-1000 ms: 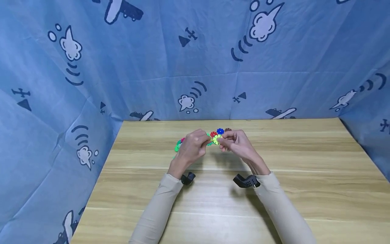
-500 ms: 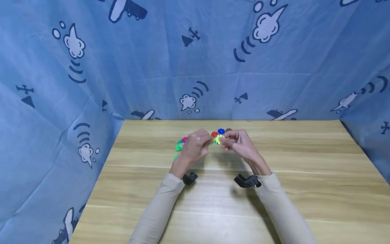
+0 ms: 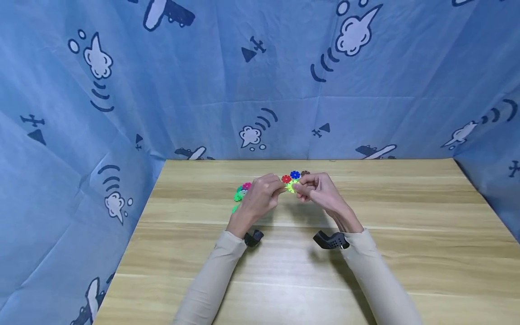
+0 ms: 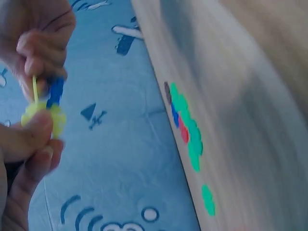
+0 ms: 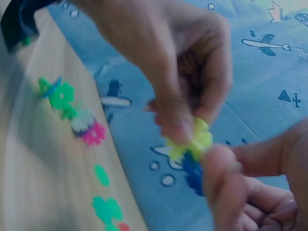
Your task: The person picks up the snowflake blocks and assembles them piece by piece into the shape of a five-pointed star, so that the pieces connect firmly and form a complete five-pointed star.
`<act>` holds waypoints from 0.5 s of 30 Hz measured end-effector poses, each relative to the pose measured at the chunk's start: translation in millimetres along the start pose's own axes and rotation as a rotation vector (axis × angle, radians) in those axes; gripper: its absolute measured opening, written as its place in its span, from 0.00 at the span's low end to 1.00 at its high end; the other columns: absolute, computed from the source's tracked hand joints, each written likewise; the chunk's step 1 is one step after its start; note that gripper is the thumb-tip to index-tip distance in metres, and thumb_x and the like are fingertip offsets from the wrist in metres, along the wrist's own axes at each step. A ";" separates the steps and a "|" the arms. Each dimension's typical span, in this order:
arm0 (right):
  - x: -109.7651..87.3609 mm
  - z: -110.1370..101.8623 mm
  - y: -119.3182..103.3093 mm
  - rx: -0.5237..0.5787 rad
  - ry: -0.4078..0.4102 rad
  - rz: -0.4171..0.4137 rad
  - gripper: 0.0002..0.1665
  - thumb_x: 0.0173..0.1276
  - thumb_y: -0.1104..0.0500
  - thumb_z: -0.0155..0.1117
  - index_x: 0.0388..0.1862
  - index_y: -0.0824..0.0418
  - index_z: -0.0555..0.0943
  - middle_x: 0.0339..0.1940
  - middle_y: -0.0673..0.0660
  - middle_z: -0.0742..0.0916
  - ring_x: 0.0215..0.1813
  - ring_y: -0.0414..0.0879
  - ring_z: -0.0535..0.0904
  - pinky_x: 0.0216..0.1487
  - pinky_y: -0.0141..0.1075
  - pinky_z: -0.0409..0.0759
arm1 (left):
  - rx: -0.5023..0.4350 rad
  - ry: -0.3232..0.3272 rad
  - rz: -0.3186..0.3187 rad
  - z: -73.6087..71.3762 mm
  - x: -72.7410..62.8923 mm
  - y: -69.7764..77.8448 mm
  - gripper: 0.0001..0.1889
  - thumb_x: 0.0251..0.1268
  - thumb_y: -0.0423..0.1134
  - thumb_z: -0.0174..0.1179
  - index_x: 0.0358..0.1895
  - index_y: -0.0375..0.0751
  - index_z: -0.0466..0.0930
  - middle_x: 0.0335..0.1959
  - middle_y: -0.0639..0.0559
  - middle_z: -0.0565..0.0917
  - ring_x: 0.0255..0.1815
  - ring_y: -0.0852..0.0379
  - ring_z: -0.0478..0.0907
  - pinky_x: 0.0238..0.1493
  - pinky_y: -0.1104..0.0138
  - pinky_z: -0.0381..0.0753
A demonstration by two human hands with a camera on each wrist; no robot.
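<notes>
Above the table, my left hand (image 3: 260, 195) pinches a yellow notched plastic disc (image 4: 57, 120) between thumb and fingers. Opposite it, my right hand (image 3: 325, 193) pinches a second yellow notched disc (image 3: 290, 187), which stands edge-on in the left wrist view. The two yellow discs meet at an angle. A blue notched disc (image 5: 193, 174) sits against them, close to the right fingers; how it is joined is blurred. On the table behind the hands lie a red disc (image 3: 286, 179), a blue disc (image 3: 295, 174) and a brown disc (image 3: 305, 173).
Left of my left hand, a cluster of joined green discs (image 5: 61, 95) with a pink disc (image 5: 95, 134) lies on the wooden table (image 3: 195, 253). More green discs (image 4: 190, 125) lie near the far edge. A blue patterned cloth (image 3: 203, 81) hangs behind the table.
Both hands keep their pinch on the yellow discs and stay nearly in place. The head view shifts slightly, and the discs between the fingers turn a little.
</notes>
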State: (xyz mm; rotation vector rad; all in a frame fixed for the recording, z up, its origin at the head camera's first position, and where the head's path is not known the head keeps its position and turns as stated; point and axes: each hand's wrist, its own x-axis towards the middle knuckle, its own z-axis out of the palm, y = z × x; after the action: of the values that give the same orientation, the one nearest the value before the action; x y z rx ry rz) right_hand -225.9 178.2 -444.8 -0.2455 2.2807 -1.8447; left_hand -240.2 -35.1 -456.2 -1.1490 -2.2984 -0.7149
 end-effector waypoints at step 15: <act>0.8 -3.8 -3.1 -0.195 0.080 0.001 0.22 0.78 0.49 0.65 0.46 0.70 0.86 0.29 0.50 0.88 0.25 0.47 0.83 0.27 0.38 0.85 | -0.177 -0.139 -0.343 -16.6 -3.0 -14.1 0.05 0.69 0.36 0.70 0.36 0.38 0.90 0.30 0.51 0.88 0.27 0.62 0.77 0.30 0.74 0.77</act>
State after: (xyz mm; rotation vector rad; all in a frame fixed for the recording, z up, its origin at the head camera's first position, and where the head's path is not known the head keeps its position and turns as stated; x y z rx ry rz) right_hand -227.6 181.0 -441.0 -0.2021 2.5169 -1.6597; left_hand -247.4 -54.6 -448.9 -0.9094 -2.6291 -1.0096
